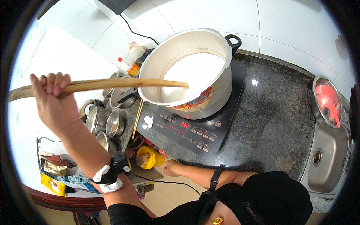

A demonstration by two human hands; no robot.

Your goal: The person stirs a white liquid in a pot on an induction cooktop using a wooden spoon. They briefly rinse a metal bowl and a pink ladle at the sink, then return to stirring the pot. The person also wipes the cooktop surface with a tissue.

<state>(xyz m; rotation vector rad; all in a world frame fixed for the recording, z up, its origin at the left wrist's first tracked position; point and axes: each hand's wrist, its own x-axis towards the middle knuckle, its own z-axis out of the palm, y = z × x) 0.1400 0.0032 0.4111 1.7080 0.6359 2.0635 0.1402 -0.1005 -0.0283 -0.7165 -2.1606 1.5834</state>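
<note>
My left hand (pixel 57 95) is raised at the left, its fingers wrapped around a long wooden stick (pixel 126 83). The stick slants across a large deep metal pot (pixel 208 104), and its far tip meets the white liquid (pixel 194 69) inside. The pot stands on a black induction cooktop (pixel 194 137) with lit red digits. Below the counter's front edge, my right hand (pixel 169 168) is curled into a fist, with nothing visible in it. Dark straps circle both forearms.
Steel pots and bowls (pixel 114 123), a pair of chopsticks (pixel 137 119) and sauce bottles (pixel 132 67) sit left of the pot. A steel bowl with pink scoops (pixel 327 101) rests by the sink (pixel 326 168). A yellow bucket (pixel 152 159) stands lower down. A cable (pixel 168 180) trails near my arms.
</note>
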